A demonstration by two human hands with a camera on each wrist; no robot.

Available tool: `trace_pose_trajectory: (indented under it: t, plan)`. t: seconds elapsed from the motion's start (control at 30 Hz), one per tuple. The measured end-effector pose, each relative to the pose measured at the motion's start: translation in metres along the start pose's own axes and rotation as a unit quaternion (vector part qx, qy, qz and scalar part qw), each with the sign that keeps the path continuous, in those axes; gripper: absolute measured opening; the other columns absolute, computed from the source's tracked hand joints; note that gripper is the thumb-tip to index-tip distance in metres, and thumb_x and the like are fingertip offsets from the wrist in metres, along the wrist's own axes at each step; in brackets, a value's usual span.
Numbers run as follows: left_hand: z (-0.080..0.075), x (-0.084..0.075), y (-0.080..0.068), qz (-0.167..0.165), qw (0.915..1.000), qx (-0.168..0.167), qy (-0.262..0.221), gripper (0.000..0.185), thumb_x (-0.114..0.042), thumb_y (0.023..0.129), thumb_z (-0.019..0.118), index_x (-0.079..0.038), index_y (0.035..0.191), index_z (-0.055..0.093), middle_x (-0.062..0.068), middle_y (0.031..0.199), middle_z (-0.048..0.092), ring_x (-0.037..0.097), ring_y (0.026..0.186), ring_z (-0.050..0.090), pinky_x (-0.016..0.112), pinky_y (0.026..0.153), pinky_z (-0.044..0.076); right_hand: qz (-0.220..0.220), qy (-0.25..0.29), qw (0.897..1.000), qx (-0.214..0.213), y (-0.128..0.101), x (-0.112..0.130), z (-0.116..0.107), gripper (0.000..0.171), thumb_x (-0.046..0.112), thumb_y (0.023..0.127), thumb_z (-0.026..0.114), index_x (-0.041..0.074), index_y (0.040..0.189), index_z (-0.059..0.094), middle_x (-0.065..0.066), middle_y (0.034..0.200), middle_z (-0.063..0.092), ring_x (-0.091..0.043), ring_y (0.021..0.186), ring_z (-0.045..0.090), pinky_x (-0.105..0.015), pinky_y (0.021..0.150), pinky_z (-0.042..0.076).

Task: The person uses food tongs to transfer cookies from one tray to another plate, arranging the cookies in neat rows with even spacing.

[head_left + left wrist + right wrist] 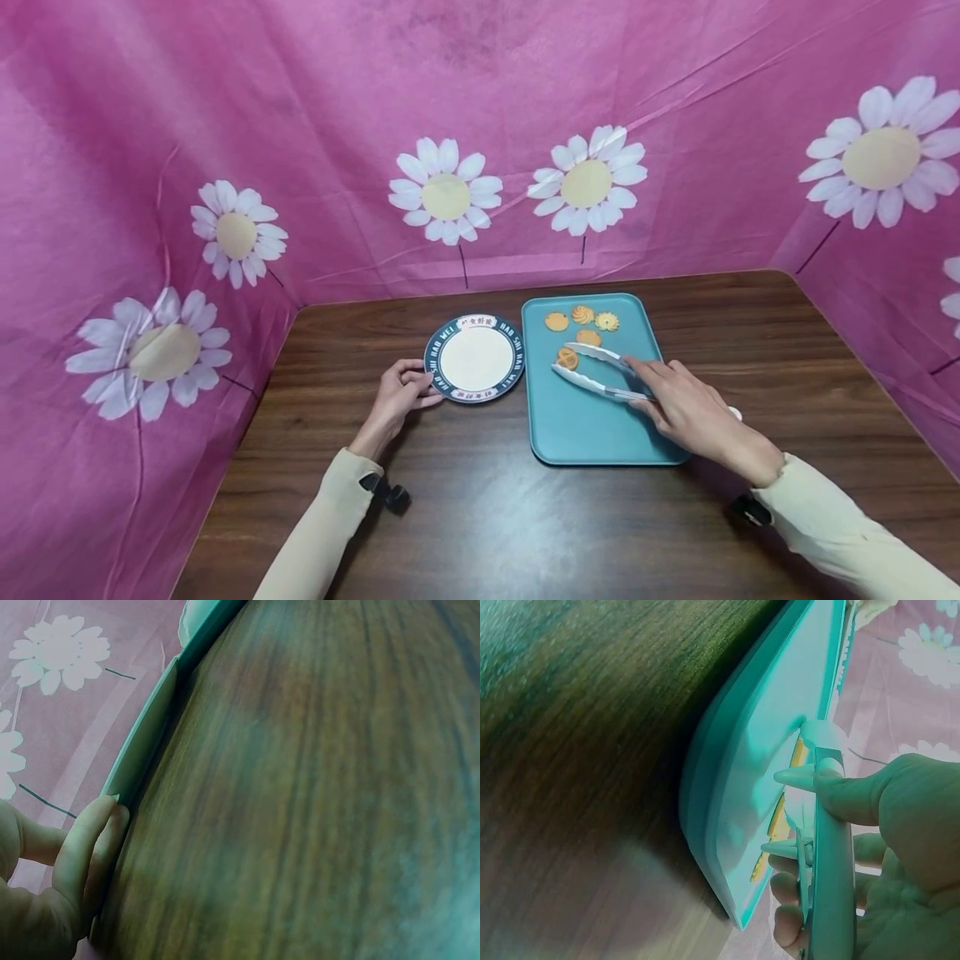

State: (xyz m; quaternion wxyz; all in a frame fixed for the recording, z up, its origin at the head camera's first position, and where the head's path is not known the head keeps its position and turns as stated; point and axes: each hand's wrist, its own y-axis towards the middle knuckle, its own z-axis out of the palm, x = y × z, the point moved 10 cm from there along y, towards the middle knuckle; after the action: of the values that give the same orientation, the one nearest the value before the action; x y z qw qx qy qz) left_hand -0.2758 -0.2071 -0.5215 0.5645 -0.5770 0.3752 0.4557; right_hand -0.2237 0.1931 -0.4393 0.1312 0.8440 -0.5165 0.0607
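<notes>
Fingers of the right hand are clamped round white tongs, whose parted tips stand either side of a round biscuit on the teal tray, with four more biscuits farther up it. Fingers of the left hand pinch the near-left rim of a white-centred plate, beside the tray on the wooden table.
</notes>
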Motion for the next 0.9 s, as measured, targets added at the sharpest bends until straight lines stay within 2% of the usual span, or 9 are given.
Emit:
trace_pose_trajectory:
  t: [0.17, 0.4, 0.67, 0.9]
  plan:
    - [0.000, -0.001, 0.001, -0.001, 1.0000, -0.003, 0.001, 0.038, 0.009, 0.099, 0.059, 0.011, 0.135, 0.046, 0.009, 0.093, 0.065, 0.013, 0.069, 0.072, 0.027, 0.070, 0.070, -0.001, -0.004, 1.000, -0.009, 0.002, -0.001, 0.000, 0.060, 0.023, 0.097, 0.073, 0.004, 0.150, 0.052, -0.020, 0.126, 0.071, -0.027, 0.090, 0.056, -0.034, 0.058, 0.052]
    - [-0.002, 0.000, 0.001, -0.003, 1.0000, -0.004, 0.001, 0.038, 0.009, 0.099, 0.058, 0.011, 0.134, 0.046, 0.009, 0.092, 0.065, 0.013, 0.069, 0.072, 0.027, 0.070, 0.070, 0.006, -0.005, 1.000, -0.009, 0.005, -0.001, -0.002, 0.061, 0.022, 0.096, 0.074, 0.007, 0.151, 0.051, -0.020, 0.129, 0.071, -0.026, 0.089, 0.055, -0.028, 0.053, 0.046]
    - [-0.002, 0.001, 0.000, -0.001, 1.0000, -0.002, -0.004, 0.037, 0.010, 0.099, 0.058, 0.012, 0.134, 0.045, 0.009, 0.091, 0.066, 0.014, 0.068, 0.072, 0.028, 0.070, 0.070, -0.003, 0.000, 1.000, -0.024, 0.012, 0.005, -0.006, 0.062, 0.024, 0.097, 0.074, 0.008, 0.152, 0.050, -0.020, 0.135, 0.069, -0.029, 0.097, 0.059, -0.040, 0.057, 0.056]
    - [-0.001, 0.001, 0.001, -0.002, 1.0000, -0.001, -0.003, 0.037, 0.009, 0.099, 0.058, 0.011, 0.134, 0.045, 0.008, 0.091, 0.065, 0.014, 0.068, 0.071, 0.028, 0.070, 0.070, -0.013, 0.006, 0.999, -0.030, 0.021, 0.013, -0.007, 0.064, 0.025, 0.096, 0.075, 0.007, 0.152, 0.050, -0.020, 0.136, 0.068, -0.030, 0.098, 0.060, -0.044, 0.061, 0.060]
